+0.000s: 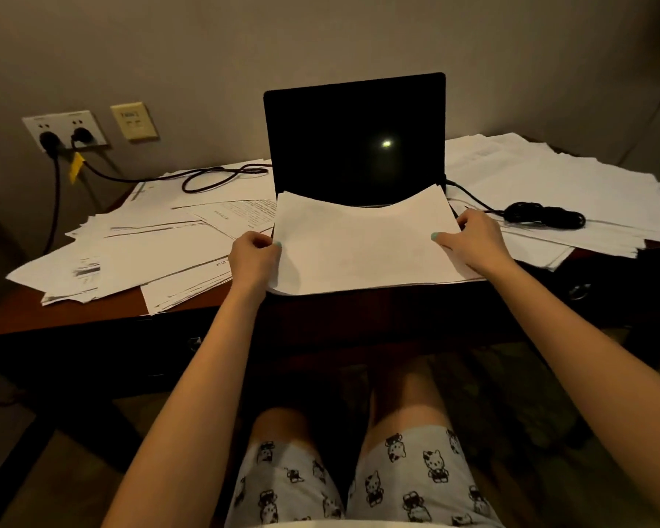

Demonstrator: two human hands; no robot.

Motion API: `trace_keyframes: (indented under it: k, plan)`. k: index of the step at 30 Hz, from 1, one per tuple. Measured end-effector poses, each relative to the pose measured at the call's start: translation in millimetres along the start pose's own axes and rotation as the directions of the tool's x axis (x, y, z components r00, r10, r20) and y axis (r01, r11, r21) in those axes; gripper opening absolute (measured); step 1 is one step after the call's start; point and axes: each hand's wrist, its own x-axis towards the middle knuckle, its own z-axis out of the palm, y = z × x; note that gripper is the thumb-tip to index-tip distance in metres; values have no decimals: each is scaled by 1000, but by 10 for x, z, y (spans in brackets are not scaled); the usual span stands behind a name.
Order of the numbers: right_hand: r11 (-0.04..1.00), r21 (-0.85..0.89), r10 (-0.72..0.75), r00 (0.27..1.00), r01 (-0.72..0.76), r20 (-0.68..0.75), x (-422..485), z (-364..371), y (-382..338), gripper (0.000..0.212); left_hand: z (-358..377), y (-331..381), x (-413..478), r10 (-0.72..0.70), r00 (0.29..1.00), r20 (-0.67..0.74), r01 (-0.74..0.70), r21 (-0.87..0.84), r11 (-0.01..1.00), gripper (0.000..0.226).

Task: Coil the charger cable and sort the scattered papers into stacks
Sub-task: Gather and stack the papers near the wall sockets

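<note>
Left hand (254,257): is gripping the left edge of the held stack (362,245), thumb on top and fingers curled under.
Right hand (473,242): is clamping the stack's right edge the same way.
Held stack: is sagging in the middle in front of the laptop (355,139), its near edge sitting at the front edge of the counter (73,318); whether it is resting on the keyboard cannot be told.
Charger cable (542,215): is lying bundled on the right-hand papers (549,177), with a lead running to the laptop's right side. A looser loop (222,177) is trailing over the left-hand papers (130,253) toward the wall socket (81,135).
Slipping risk: the bowed sheets are probably fanning, so a loosened grip is likely sending the lower ones off the front edge onto the lap.
Snagging risk: both paper spreads are carrying cable, so pulling sheets from under it is risking a dragged bundle or a tugged plug.
Toppling risk: the left-hand papers are overhanging the counter, so a nudge is likely spilling them to the floor.
</note>
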Motion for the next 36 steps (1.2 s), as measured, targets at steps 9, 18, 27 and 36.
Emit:
trace_keyframes:
  k: [9,18,27,36]
  plan:
    - [988,-152,17,999,-11,36,344,40,-66,38,159,41,72,-22,995,-94,35,136,990,14]
    - [914,-152,-362,926,375,110,129,492,-814,43,-300,3,108,57,995,-84,-47,115,992,27]
    - [810,52,-566,756,584,329,24,1283,-2004,41,-1411,-411,849,40,971,-234,89,515,852,35]
    - [750,-124,-517,693,650,502,263,2167,-2715,54,-1781,-688,1708,-71,952,-299,219,497,840,60]
